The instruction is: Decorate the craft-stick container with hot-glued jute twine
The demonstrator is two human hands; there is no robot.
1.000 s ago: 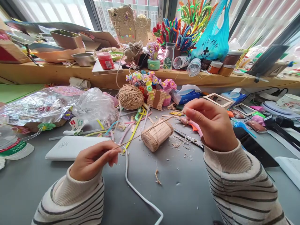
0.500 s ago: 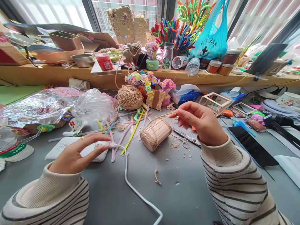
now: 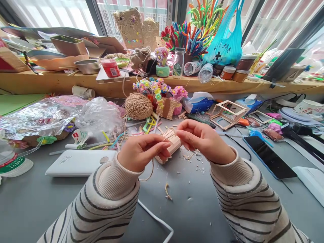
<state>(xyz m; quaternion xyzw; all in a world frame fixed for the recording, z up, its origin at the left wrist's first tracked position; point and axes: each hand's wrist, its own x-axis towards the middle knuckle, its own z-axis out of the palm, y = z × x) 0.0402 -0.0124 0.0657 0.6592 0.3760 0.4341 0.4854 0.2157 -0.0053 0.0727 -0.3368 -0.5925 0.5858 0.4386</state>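
A small barrel of wooden sticks (image 3: pixel 171 139), bound with jute twine, lies on the grey table between my hands. My left hand (image 3: pixel 140 152) has its fingers closed in a pinch on the twine (image 3: pixel 151 170), whose loose end hangs below it. My right hand (image 3: pixel 202 139) is closed too, its fingertips pinching the twine beside the barrel's upper end. Both wrists wear striped sleeves. The twine ball (image 3: pixel 138 106) sits behind, a strand running down toward the barrel.
A white power bank (image 3: pixel 78 162) with its cable (image 3: pixel 157 221) lies at left, a phone (image 3: pixel 268 156) at right. A wooden frame (image 3: pixel 227 114), tissue pack (image 3: pixel 199 103), plastic bags (image 3: pixel 97 116), pipe cleaners and flower crafts crowd the back; the shelf holds jars and a blue bag (image 3: pixel 222 44).
My hands came together at the barrel from wide apart. The left hand left the power bank and now pinches the twine; the right hand dropped down toward the barrel.
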